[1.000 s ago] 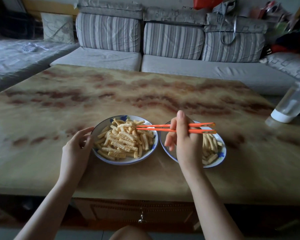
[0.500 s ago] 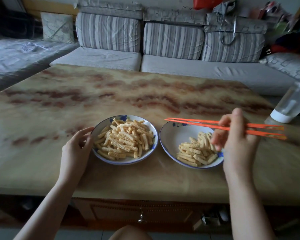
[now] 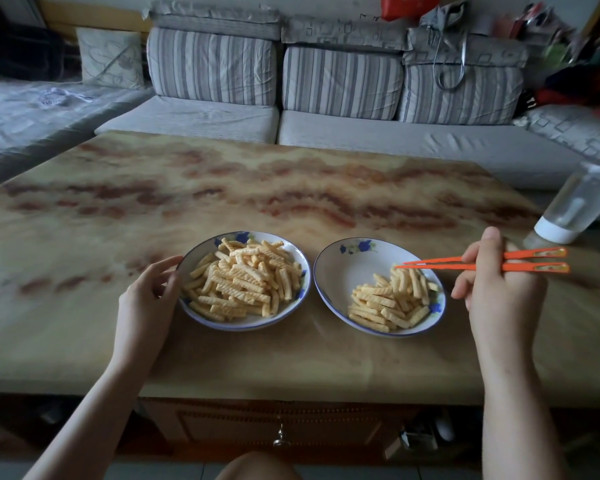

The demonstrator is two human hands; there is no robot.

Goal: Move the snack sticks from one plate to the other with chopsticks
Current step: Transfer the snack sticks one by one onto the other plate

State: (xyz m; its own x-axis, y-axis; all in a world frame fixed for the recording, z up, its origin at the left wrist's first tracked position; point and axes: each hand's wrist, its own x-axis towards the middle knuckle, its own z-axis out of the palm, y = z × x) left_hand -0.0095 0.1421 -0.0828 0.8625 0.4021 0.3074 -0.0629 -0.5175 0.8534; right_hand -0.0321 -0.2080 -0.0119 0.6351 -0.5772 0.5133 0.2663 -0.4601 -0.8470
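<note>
- Snack sticks (image 3: 245, 282): pale, ridged pieces heaped in the left plate (image 3: 243, 325), which stands toward the near edge of the bench (image 3: 291, 188), about midway along it.
- Second pile of snack sticks (image 3: 392, 299): a smaller heap lying in the near-right half of the right plate (image 3: 347, 271). The far-left half of this plate is bare. The two plates stand just beside each other, rims almost meeting.
- Chopsticks (image 3: 534, 267): an orange pair, roughly level, pointing left. The tips are close together above the far side of the smaller pile, and I cannot tell whether they touch it.
- My right hand (image 3: 499, 292): clamped on the chopsticks partway along their length, thumb up and fingers curled around them, beyond the right rim of the right plate.
- My left hand (image 3: 146, 299): curled around the left rim of the left plate, with the thumb at the far side and the fingers at the near side.
- Bottle (image 3: 575, 206): clear with a white base, at the right edge of the bench, well beyond my right hand.
- Sofa (image 3: 343, 77): striped grey cushions behind the far edge of the bench.
</note>
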